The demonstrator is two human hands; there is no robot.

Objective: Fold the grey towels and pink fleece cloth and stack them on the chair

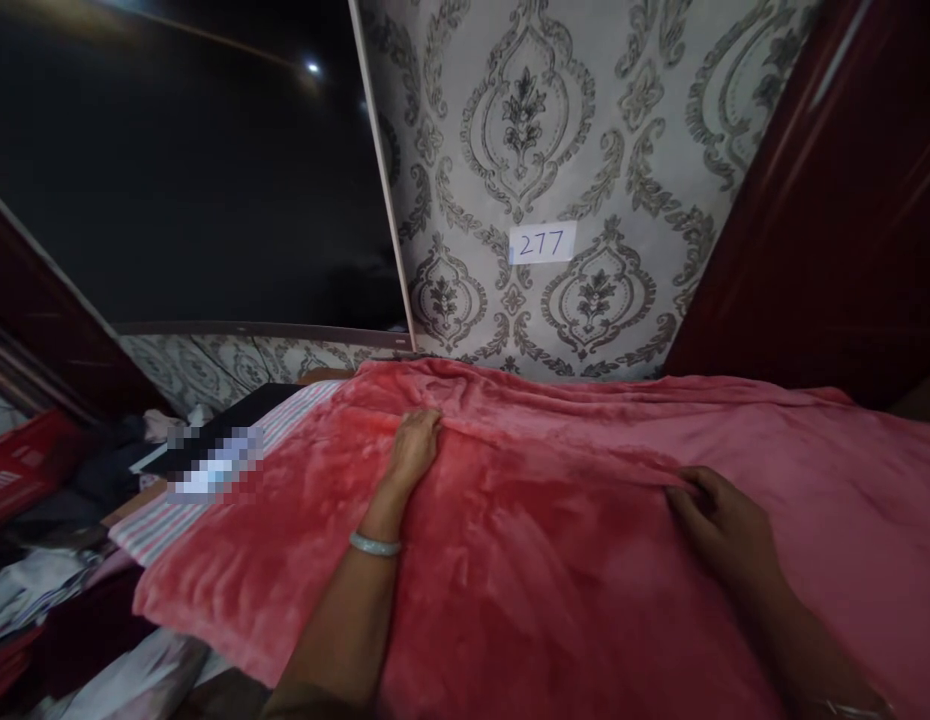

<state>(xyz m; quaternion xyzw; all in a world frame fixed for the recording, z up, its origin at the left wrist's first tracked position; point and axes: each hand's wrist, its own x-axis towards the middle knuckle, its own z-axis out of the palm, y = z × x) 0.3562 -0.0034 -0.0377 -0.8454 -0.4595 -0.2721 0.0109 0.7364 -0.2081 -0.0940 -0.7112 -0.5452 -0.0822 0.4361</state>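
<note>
A plush pink-red blanket [510,560] lies spread over a raised surface, its far part bunched in folds along the wall. My left hand [415,445], with a pale bangle on the wrist, is closed on the blanket near its far left part. To the right, my right hand [724,525] pinches a raised fold of the same blanket between thumb and fingers. A ridge of fabric runs between the two hands. Under the blanket's left edge a striped cloth [161,525] shows.
A large dark television screen [210,180] stands at the back left, against patterned wallpaper [510,130]. A paper marked 277 [541,242] is stuck there. Dark red panels [825,230] rise at the right. Heaped clothes [52,580] and a black flat object [229,420] lie at the left.
</note>
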